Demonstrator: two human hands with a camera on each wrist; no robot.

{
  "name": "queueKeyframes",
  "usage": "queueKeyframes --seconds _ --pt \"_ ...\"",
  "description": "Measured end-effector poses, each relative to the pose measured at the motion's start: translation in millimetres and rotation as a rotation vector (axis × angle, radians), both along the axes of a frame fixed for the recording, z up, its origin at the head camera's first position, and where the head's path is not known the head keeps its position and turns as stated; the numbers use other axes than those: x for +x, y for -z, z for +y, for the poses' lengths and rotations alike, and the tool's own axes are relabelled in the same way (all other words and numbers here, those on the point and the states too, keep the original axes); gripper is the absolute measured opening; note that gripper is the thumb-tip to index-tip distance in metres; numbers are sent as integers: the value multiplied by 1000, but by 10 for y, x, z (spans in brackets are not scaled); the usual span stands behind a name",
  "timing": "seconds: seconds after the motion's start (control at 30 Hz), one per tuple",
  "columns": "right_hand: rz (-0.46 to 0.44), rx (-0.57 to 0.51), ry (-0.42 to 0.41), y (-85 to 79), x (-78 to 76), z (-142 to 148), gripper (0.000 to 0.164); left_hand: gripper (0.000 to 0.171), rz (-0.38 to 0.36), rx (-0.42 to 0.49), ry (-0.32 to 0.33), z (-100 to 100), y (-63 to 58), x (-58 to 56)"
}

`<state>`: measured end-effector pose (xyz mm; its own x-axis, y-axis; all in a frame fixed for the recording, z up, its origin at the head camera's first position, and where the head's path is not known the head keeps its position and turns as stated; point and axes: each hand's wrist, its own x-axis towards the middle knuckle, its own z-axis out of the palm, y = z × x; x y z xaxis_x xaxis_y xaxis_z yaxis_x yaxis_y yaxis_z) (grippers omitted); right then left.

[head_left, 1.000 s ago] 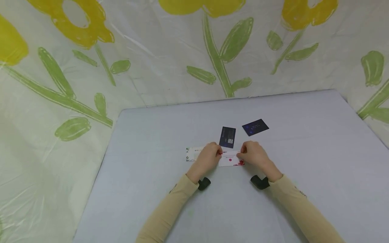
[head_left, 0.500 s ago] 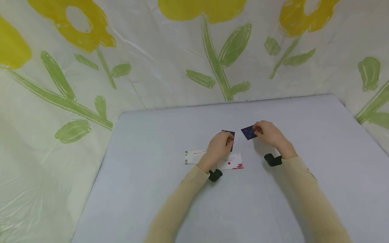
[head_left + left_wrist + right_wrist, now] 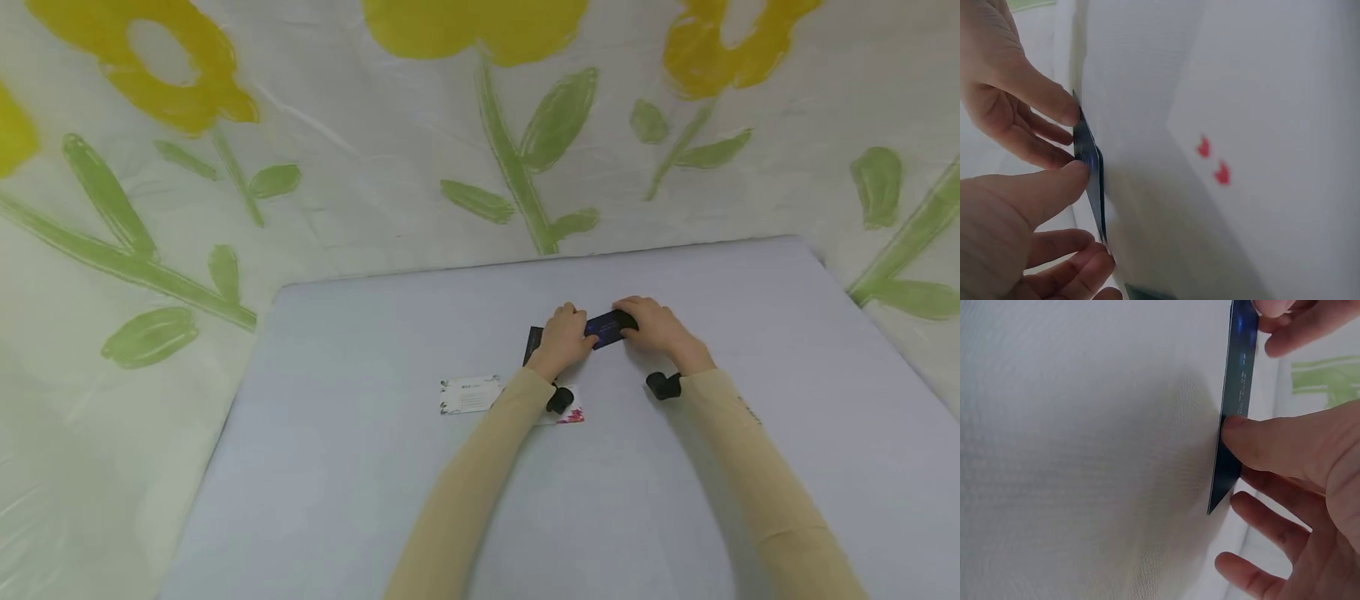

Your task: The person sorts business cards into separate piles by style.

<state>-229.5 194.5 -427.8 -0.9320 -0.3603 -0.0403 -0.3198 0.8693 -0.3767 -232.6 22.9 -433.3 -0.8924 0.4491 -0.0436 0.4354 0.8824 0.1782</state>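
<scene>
A dark blue business card lies between my two hands at the far part of the table. My right hand pinches its right end, thumb on the printed face and the index finger behind. My left hand holds the left end, its thumb against the card's face in the left wrist view. A second dark card shows partly from beneath my left hand, which covers the rest of it.
Nearer to me lie a white card with leaf print and a white card with red flowers, both partly covered by my left sleeve. The pale table ends at a flower-painted sheet behind and at the sides.
Both hands left the white red-flowered card and moved away from me to the dark cards. The right dark card has shifted slightly left and is now held by both hands.
</scene>
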Motion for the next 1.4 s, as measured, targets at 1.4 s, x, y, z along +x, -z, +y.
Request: queueKeyframes --seconds 1.4 --pt "-241 -450 176 -48 699 229 17 8 -250 451 87 -173 -124 613"
